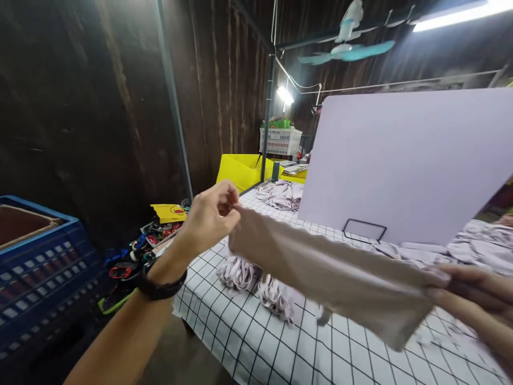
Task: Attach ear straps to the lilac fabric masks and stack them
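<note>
Between my two hands a long strip of beige-grey fabric [320, 262] is stretched out above the table, slanting down to the right. My left hand [212, 216], with a black band on its wrist, pinches the upper left corner. At the other end my right hand [476, 305], partly cut off by the frame edge and a little blurred, grips the fabric between thumb and fingers. Below the strip lie bundles of pale looped straps [276, 299] on the white, black-checked tablecloth [248, 337].
A large pale lilac board [401, 166] stands on the table behind a black wire stand [364, 230]. Pale fabric heaps [280, 193] lie farther back and at right. Yellow bins [240, 168] stand beyond; a blue crate [44, 267] and assorted clutter [132, 262] are at left.
</note>
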Action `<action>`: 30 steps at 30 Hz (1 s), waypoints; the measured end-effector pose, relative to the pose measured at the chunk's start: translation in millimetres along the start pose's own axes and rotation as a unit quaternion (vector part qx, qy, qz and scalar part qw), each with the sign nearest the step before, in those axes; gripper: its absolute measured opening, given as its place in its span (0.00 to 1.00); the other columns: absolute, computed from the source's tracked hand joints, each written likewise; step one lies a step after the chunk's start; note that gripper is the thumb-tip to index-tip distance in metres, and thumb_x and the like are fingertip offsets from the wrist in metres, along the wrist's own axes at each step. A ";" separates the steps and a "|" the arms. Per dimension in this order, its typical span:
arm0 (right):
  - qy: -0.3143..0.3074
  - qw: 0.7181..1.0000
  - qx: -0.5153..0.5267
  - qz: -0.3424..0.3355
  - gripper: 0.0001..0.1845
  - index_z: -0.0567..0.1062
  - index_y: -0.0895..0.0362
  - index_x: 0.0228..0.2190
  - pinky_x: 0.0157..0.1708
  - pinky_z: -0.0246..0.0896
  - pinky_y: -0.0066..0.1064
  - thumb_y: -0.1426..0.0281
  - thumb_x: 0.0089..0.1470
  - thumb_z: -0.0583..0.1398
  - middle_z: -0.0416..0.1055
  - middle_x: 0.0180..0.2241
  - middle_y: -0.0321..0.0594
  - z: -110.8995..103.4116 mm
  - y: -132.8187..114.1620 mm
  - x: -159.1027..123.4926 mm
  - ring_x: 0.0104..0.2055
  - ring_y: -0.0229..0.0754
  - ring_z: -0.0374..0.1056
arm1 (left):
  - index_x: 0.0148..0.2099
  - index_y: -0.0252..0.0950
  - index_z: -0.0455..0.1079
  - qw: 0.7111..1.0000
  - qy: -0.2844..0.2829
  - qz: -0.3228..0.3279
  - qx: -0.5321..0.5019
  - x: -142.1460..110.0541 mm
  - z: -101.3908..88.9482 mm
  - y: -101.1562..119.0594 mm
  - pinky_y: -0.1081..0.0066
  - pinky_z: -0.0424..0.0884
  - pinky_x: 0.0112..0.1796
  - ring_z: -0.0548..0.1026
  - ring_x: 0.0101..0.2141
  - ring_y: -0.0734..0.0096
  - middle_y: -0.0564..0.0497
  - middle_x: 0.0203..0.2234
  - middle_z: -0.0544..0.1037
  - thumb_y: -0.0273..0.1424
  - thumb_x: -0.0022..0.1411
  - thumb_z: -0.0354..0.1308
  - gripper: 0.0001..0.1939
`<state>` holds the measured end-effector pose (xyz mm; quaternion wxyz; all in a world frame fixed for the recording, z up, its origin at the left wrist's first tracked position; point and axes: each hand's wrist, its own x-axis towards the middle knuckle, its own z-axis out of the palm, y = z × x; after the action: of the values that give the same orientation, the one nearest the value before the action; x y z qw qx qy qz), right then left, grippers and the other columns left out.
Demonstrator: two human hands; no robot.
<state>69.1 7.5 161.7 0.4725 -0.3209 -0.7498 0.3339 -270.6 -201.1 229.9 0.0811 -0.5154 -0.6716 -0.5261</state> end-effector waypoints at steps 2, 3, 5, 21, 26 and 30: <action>-0.021 0.996 0.066 0.058 0.17 0.81 0.39 0.34 0.35 0.82 0.47 0.51 0.39 0.71 0.82 0.37 0.43 44.0 -5.3 9.5 0.40 0.61 0.79 | 0.34 0.38 0.64 0.999 0.001 -0.030 0.030 -0.8 -11.9 -25.1 0.75 0.62 0.26 0.69 0.24 0.74 0.57 0.23 0.70 0.24 0.50 0.54 0.07; -0.054 0.989 0.097 0.095 0.18 0.82 0.43 0.32 0.35 0.81 0.47 0.52 0.37 0.72 0.82 0.36 0.45 64.9 -6.0 14.9 0.39 0.61 0.79 | 0.34 0.38 0.64 0.998 -0.012 -0.049 0.042 0.8 -12.6 -40.9 0.75 0.61 0.26 0.68 0.24 0.74 0.57 0.23 0.69 0.24 0.50 0.54 0.07; -0.127 0.970 0.134 0.158 0.18 0.81 0.49 0.30 0.34 0.79 0.43 0.54 0.37 0.72 0.82 0.35 0.47 102.4 -0.8 25.4 0.38 0.58 0.79 | 0.34 0.38 0.63 0.992 -0.049 -0.095 0.074 6.3 -4.8 -76.6 0.75 0.62 0.27 0.68 0.25 0.73 0.57 0.23 0.69 0.24 0.50 0.53 0.07; -0.098 0.977 -0.088 0.166 0.05 0.73 0.52 0.20 0.26 0.62 0.36 0.65 0.43 0.60 0.75 0.19 0.40 200.2 87.5 79.4 0.23 0.49 0.70 | 0.41 0.39 0.68 0.920 -0.170 -0.199 0.290 46.1 121.6 -204.9 0.66 0.67 0.39 0.76 0.43 0.57 0.47 0.38 0.80 0.20 0.53 0.55 0.13; -0.069 0.983 -0.108 0.129 0.07 0.75 0.52 0.27 0.32 0.70 0.35 0.63 0.49 0.60 0.79 0.26 0.40 196.2 93.2 55.8 0.31 0.49 0.76 | 0.41 0.38 0.69 0.929 -0.175 -0.167 0.280 36.7 123.3 -193.6 0.60 0.71 0.48 0.76 0.47 0.52 0.43 0.42 0.78 0.22 0.51 0.55 0.14; -0.066 0.976 -0.172 0.118 0.07 0.78 0.53 0.31 0.32 0.72 0.32 0.65 0.58 0.60 0.80 0.32 0.39 147.3 115.6 45.7 0.33 0.45 0.77 | 0.43 0.41 0.68 0.962 -0.080 -0.093 0.246 34.5 112.7 -179.5 0.49 0.71 0.52 0.75 0.48 0.47 0.45 0.44 0.75 0.32 0.58 0.50 0.11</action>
<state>-63.5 80.8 42.6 0.3168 -0.4608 -0.7825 0.2739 -377.0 -75.9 91.7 0.1019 -0.4554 -0.8294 -0.3071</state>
